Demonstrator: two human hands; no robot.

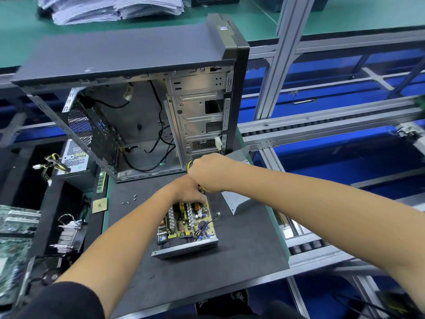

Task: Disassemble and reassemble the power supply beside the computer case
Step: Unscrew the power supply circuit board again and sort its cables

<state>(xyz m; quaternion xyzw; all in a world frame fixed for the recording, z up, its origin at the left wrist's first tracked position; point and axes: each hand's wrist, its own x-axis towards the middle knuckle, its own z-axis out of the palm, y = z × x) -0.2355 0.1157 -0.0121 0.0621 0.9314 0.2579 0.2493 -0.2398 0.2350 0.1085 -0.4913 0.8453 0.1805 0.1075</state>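
On the black mat [241, 245], the opened power supply [187, 226] lies under 2 hands: left [186, 192] fingers inside, right [207, 171] gripping cables.

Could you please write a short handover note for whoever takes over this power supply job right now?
Left hand: on the far end of the opened power supply, fingers in among the components; grip unclear.
Right hand: closed around the yellow wire bundle at the same end.
Power supply lies on the black mat in front of the open computer case, circuit board exposed.
Done: cover off; a metal cover lies to its right, loose screws to its left.
Left: finish disassembly, then refit cover and screws.
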